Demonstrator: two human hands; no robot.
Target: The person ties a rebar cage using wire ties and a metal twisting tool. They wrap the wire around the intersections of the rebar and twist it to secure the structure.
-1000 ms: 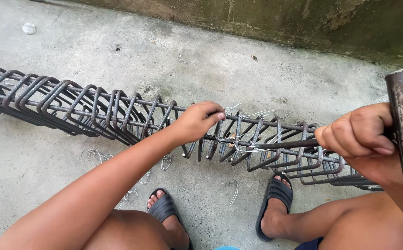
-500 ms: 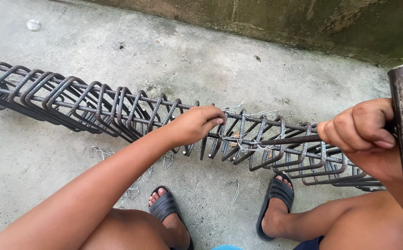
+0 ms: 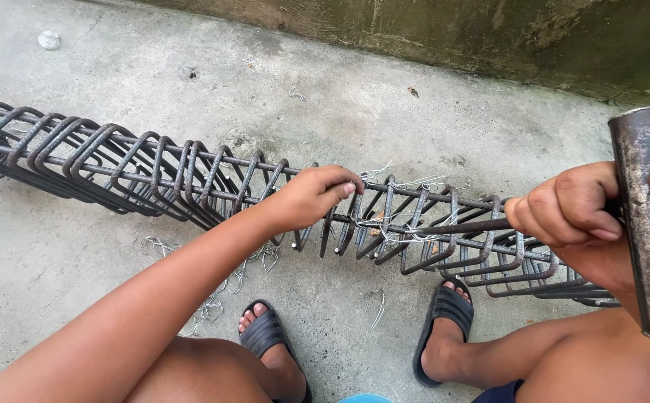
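Left arm stretched forward from near left, left hand (image 3: 313,195) curled palm-down in a closed grip, right hand (image 3: 590,224) fisted at far right, knuckles leftward, thumb raised.

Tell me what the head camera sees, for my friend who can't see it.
A person's left hand grips a long cage of bent grey steel rods lying on a concrete floor, while the right hand holds a rusty metal pipe tool. Two feet in dark slide sandals rest below.

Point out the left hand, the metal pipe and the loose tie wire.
left hand (image 3: 313,195), head view, on the knuckles.
metal pipe (image 3: 649,239), head view, mid shaft.
tie wire (image 3: 403,233), head view, strands inside the rebar cage.
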